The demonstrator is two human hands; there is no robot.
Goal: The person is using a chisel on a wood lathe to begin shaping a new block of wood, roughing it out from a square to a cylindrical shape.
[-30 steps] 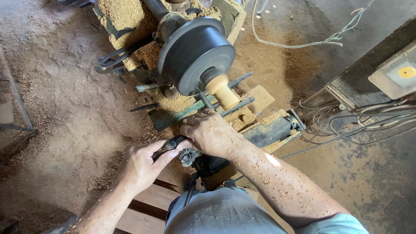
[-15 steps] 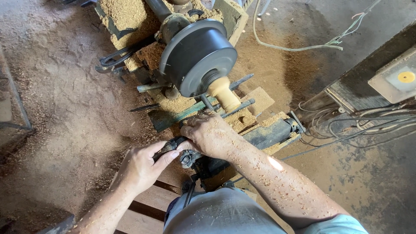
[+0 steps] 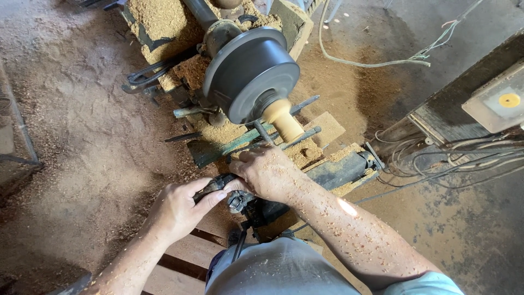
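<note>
Sawdust covers nearly everything below me: the dirt floor point(image 3: 82, 136), the heaps on the lathe point(image 3: 229, 98), and both my forearms are flecked with it. A dark round faceplate point(image 3: 248, 74) sits at the middle of the lathe, and a pale wooden piece point(image 3: 284, 120) sticks out from its centre toward me. Just under that piece runs a green tool rest point(image 3: 229, 147), with thin metal rods point(image 3: 303, 135) lying across the bed beside it.

My left hand point(image 3: 177, 210) is closed in a narrow grip around a dark metal handle point(image 3: 215, 186), thumb laid along the top and pressing toward my other hand. My right hand point(image 3: 267, 172) is curled over the far end of that same tool, knuckles up, fingers folded down so that I cannot tell exactly what they pinch; the grip there is tight, not spread. The two hands touch at the thumb. Directly beneath them is a small grey metal fitting point(image 3: 238, 201) on a dark bracket point(image 3: 262, 213), close above my lap.

Wooden slats point(image 3: 180, 257) lie under my left arm. To my right, a tangle of wires point(image 3: 436, 158) runs past a dark box point(image 3: 469, 104) bearing a pale plate with a yellow round spot point(image 3: 509, 100), and a loose cable point(image 3: 371, 63) loops across the floor behind the lathe
</note>
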